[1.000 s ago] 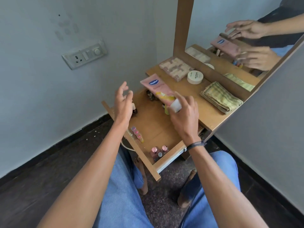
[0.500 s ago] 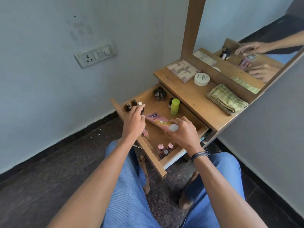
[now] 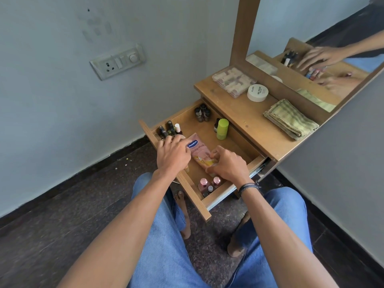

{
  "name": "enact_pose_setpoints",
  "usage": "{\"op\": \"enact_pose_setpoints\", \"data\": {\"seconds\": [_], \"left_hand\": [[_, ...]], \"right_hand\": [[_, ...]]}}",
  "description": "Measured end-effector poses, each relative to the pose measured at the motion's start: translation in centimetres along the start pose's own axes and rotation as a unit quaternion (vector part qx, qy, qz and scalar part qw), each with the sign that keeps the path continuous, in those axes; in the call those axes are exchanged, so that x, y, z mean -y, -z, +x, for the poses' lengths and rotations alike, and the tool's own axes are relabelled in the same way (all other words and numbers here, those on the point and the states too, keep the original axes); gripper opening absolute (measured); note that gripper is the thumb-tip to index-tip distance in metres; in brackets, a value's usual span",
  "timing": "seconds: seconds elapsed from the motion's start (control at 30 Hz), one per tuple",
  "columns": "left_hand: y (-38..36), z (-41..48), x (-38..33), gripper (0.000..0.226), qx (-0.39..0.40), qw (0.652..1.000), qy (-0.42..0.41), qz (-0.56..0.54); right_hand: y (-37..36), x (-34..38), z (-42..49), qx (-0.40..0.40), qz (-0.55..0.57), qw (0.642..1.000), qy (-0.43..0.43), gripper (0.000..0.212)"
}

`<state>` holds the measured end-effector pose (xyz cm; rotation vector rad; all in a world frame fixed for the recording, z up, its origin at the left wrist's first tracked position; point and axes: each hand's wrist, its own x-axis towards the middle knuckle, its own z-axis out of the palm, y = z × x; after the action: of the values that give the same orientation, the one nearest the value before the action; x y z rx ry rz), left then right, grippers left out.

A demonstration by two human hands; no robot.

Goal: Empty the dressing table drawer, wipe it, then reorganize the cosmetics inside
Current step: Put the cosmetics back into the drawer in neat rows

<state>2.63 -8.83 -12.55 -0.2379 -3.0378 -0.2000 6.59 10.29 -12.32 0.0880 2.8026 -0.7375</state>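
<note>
Restocking looks well advanced: pink-capped bottles [image 3: 209, 183] stand in the near corner of the drawer [image 3: 193, 193]. Mid-drawer, the right hand [image 3: 228, 166] pinches the pink tube [image 3: 197, 151], lying flat, long axis diagonal, crimped end toward the drawer's far-left corner; the left hand [image 3: 172, 155] bends beside it, grip hidden. Beyond the drawer, palette [image 3: 234, 81] and jar [image 3: 257, 92] wait.

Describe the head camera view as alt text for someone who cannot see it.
A seated person holds a pink lotion tube flat in an open wooden drawer among small bottles. The right hand pinches its near end; the left hand rests against it.
</note>
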Motion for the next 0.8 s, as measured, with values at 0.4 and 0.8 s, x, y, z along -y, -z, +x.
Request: {"op": "enact_pose_setpoints", "data": {"seconds": [0.4, 0.8], "left_hand": [[0.57, 0.31, -0.05, 0.038, 0.060, 0.998, -0.009, 0.029], [1.00, 0.41, -0.27, 0.041, 0.096, 0.995, -0.002, 0.024]], "right_hand": [[-0.29, -0.08, -0.01, 0.022, 0.007, 0.999, 0.029, 0.042], [-0.36, -0.26, -0.21, 0.008, 0.009, 0.999, 0.033, 0.039]]}}
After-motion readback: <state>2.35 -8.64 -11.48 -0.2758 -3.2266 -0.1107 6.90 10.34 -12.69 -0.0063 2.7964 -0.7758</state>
